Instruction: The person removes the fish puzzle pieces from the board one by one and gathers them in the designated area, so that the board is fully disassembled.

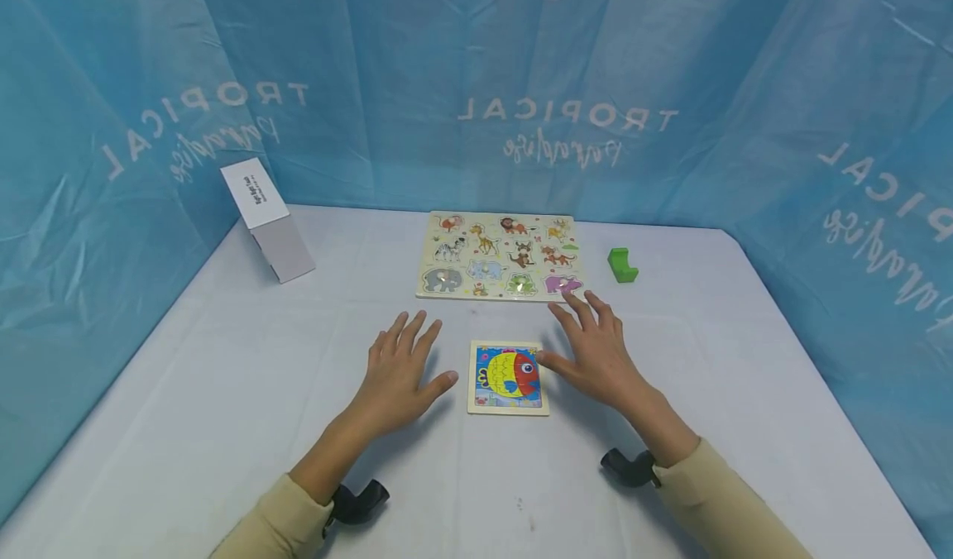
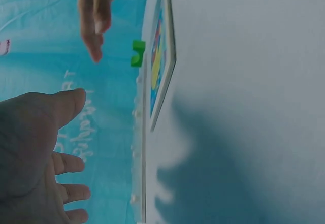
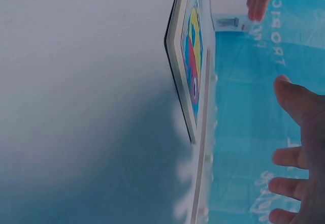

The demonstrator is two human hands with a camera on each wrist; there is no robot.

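A small square fish puzzle (image 1: pixel 509 379) with a pale wooden frame lies flat on the white table, showing a yellow and red fish on blue. My left hand (image 1: pixel 398 381) hovers to its left, fingers spread and holding nothing. On the other side, my right hand (image 1: pixel 596 352) is raised above the table with its fingers apart, its thumb over the puzzle's right edge in the head view. Both wrist views show the hands lifted off the table, apart from the puzzle (image 2: pixel 163 56). Nothing is in the right palm (image 3: pixel 315 158).
Behind the puzzle lies a larger animal peg board (image 1: pixel 495 257). A green notched block (image 1: pixel 622 265) sits to its right. At the back left stands a white box (image 1: pixel 268 220), tilted in view. Blue printed curtains (image 1: pixel 447 88) border the white table (image 1: pixel 186 394).
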